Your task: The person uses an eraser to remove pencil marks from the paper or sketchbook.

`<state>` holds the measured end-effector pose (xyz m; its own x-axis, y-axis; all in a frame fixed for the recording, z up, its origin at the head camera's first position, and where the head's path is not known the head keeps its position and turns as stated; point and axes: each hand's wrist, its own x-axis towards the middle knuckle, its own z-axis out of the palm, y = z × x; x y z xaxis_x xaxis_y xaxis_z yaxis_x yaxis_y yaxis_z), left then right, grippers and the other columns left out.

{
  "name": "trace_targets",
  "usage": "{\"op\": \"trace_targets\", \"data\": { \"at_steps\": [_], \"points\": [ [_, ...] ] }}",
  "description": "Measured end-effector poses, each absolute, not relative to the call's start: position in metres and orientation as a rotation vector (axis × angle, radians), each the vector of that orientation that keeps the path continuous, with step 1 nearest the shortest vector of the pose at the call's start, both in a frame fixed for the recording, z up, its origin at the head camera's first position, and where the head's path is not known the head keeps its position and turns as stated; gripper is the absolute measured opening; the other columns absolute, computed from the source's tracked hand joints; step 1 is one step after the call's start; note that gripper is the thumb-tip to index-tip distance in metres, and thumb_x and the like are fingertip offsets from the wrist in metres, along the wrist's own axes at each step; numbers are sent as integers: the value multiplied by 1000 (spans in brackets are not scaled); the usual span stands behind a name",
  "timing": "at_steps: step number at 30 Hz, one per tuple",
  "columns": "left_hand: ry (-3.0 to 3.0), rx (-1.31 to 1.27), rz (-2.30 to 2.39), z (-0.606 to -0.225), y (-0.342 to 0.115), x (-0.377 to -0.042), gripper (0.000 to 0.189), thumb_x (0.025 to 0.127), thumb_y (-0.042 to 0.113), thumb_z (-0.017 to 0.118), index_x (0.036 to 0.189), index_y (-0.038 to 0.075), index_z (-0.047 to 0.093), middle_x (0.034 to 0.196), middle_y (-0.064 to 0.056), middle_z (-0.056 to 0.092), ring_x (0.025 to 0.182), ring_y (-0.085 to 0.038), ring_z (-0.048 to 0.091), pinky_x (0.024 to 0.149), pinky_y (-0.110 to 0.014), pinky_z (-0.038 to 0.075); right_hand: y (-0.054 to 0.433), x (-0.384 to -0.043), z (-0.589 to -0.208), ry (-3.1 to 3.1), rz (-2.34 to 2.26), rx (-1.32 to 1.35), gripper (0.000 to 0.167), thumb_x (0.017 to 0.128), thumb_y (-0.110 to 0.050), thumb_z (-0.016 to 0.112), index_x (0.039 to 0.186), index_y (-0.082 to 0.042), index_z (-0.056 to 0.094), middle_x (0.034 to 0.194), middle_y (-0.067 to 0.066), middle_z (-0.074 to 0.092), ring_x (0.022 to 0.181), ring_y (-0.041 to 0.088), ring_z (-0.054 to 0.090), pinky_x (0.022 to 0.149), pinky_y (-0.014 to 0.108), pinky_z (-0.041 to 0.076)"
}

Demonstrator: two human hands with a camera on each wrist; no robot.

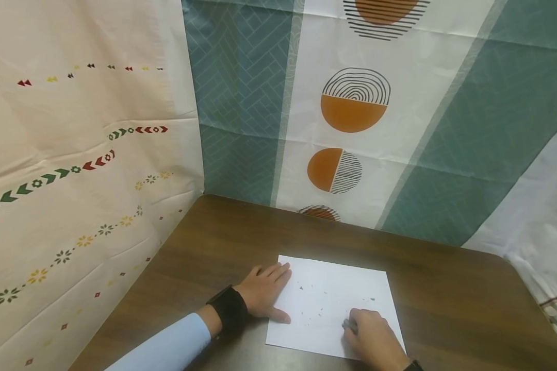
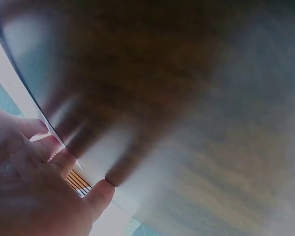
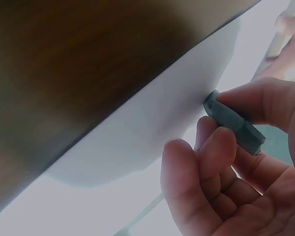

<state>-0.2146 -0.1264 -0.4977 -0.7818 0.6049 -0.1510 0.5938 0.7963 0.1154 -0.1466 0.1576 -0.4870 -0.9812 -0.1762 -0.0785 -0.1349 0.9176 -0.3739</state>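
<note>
A white sheet of paper (image 1: 339, 275) lies on the wooden table. My left hand (image 1: 263, 291) rests on the sheet's left edge, its fingers spread and straight; the left wrist view shows the same fingers from the palm side. Over the lower right of the paper, my right hand (image 1: 376, 335) pinches a small dark grey eraser (image 3: 235, 124) between thumb and fingers. The eraser's worn, rounded end is at the paper in the right wrist view. Dark crumbs (image 1: 321, 309) are scattered on the sheet, with a bigger bit (image 1: 372, 299) above the right hand.
Brown tabletop (image 1: 232, 232) surrounds the paper. A patterned cream cloth (image 1: 88, 154) hangs along the left side, and a green and white curtain (image 1: 241, 103) hangs behind the table. White cloth (image 1: 538, 206) hangs at the right. A black band (image 1: 229, 309) is on the left wrist.
</note>
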Motion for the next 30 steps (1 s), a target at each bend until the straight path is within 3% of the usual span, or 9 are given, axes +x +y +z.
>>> {"op": "trace_targets", "data": {
  "at_steps": [11,30],
  "points": [
    [2811,958,89,-503,-127,-216,111,79,83,56,160,11,30,166,-5,24,151,-24,23,111,-61,28,207,-149,-486,2939,-506,-25,9,83,-13,72,79,-8,66,69,-2,57,66,17,52,65,42,48],
    [2805,967,100,-499,-125,-216,110,80,81,58,159,10,32,165,-7,26,151,-26,25,110,-62,29,210,-149,-482,2934,-638,27,7,82,-14,72,84,-8,69,72,-1,59,68,19,53,64,41,47]
  ]
}}
